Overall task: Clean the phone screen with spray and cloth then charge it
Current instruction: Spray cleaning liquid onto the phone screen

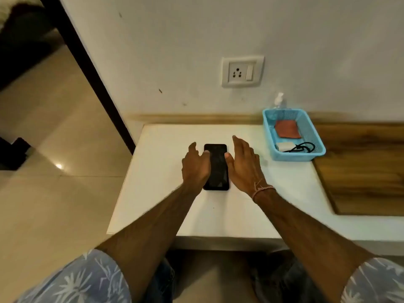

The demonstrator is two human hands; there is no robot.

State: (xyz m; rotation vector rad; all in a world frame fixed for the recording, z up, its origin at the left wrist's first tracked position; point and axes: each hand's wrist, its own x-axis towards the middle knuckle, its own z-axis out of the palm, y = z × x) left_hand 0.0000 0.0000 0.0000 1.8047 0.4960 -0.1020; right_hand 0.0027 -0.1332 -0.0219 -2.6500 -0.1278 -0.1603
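Observation:
A black phone (216, 169) lies flat, screen up, on the white table (166, 206). My left hand (195, 165) is at its left edge, thumb resting on the screen, fingers relaxed. My right hand (242, 165) stands at the phone's right edge with straight fingers, thumb touching the screen's side. To the right sits a blue basket (314, 136) that holds a folded red cloth (286, 129) and a white charger (285, 146) with a black cable (302, 147). A clear spray bottle (279, 101) stands at the basket's back left corner.
A white wall socket with a switch (242, 71) is on the wall above the table. A wooden panel (360, 171) lies right of the basket. Tiled floor (54, 193) is on the left.

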